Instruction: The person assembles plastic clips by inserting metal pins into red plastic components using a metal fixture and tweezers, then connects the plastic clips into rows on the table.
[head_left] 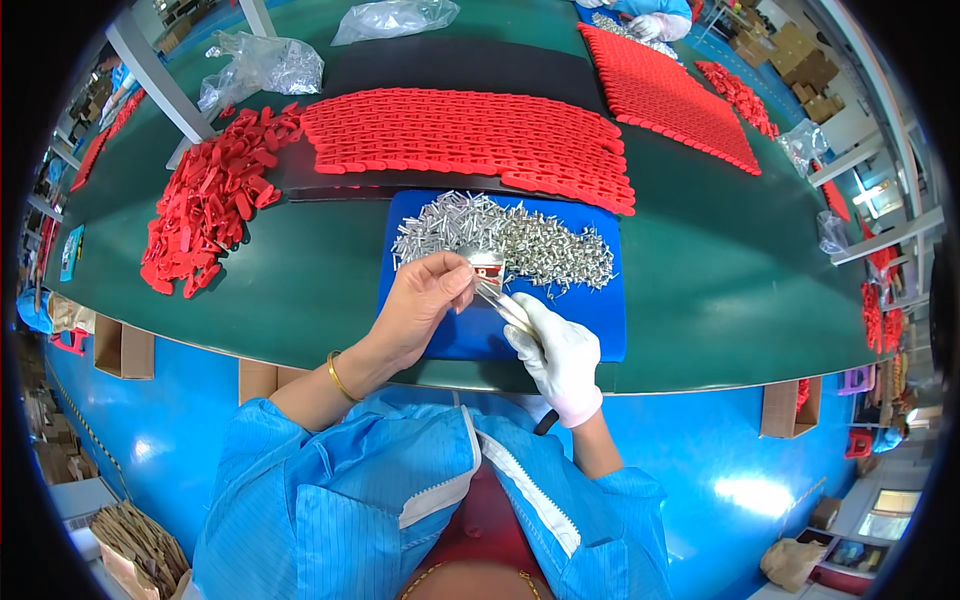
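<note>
Nearest: the person's blue striped work-coat sleeves [330,480] come in from the lower edge, a thin gold bangle [338,378] on the left wrist.
Left hand [425,305]: bare, fingers curled shut, pinching a small red plastic clip with a shiny metal end [487,266] between thumb and fingertips, held up over the mat so both hands can meet at it.
Right hand [560,350]: in a white fabric glove, closed around a bunch of thin silvery metal pins [503,305], their tips slanting up toward the clip; the bunch seems kept in the fist as a ready supply.
Held thing's place: the clip hangs in the air just above the near edge of the pin heap, touching the pins from the right hand, as far as the view shows.
Mat: a blue rectangular pad [600,320] lies on the dark green curved surface [300,300], likely to keep loose pins from rolling away.
Pin heap: a loose pile of silvery metal pins [520,240] on the mat's far half, within easy reach.
Left side: a heap of loose red plastic clips [205,205], near the left hand's side.
Farther: a wide sheet of linked red plastic pieces [470,140] laid flat on a black strip [450,70].
Farthest: clear plastic bags [265,65], another red linked sheet [665,95], and a co-worker's gloved hand [650,25].
</note>
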